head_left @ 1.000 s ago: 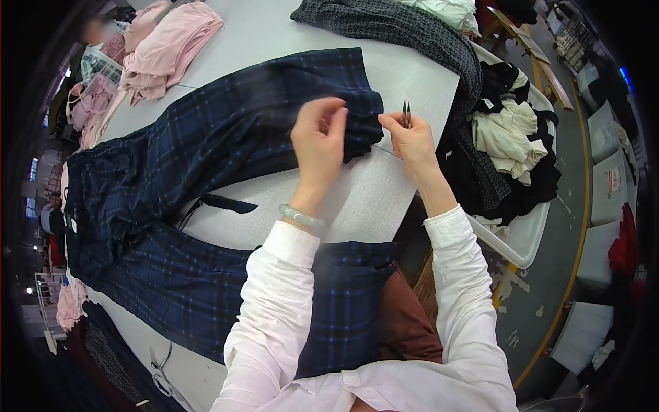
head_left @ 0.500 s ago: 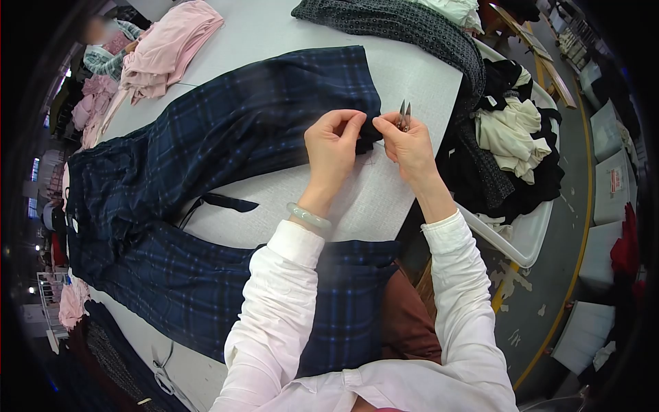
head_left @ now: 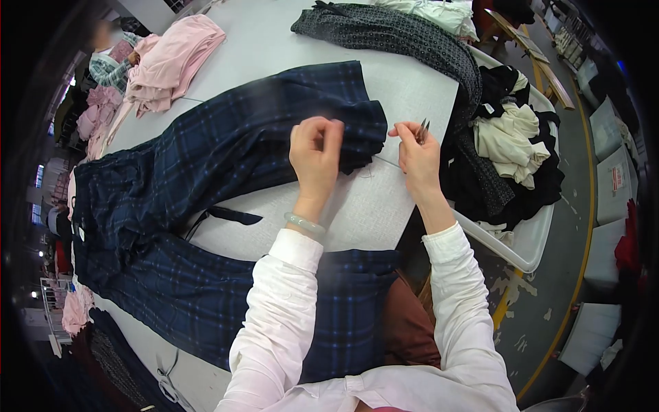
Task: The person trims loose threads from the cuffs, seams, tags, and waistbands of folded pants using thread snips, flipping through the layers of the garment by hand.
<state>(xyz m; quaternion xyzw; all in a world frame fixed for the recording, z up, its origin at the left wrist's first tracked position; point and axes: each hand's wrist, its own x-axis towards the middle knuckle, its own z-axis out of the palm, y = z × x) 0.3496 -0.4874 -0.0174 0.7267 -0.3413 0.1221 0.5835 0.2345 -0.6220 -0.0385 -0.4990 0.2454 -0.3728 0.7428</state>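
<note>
Dark blue plaid trousers point(head_left: 240, 110) lie spread on the pale table point(head_left: 343, 213), one leg reaching toward the right edge. Over that leg, near its hem, is my left hand point(head_left: 316, 151), its fingers curled together; what they hold, if anything, is too small to see. Just right of the hem, my right hand point(head_left: 417, 154) is closed around small metal snips point(head_left: 423, 130), whose blades point up. Its thumb and forefinger are pinched toward the hem. A few loose threads point(head_left: 367, 172) lie on the table below the hem.
Folded pink garments point(head_left: 175, 58) are at the back left, beside a person point(head_left: 113, 62). A dark patterned garment point(head_left: 391, 31) hangs over the table's far right edge. On the right stands a white bin point(head_left: 525, 257) of black and cream clothes. Dark garments point(head_left: 113, 350) lie at lower left.
My hands have moved apart, the left one leftward and the right one slightly right and down. The snips are tilted further right. The hem spreads wider between the hands.
</note>
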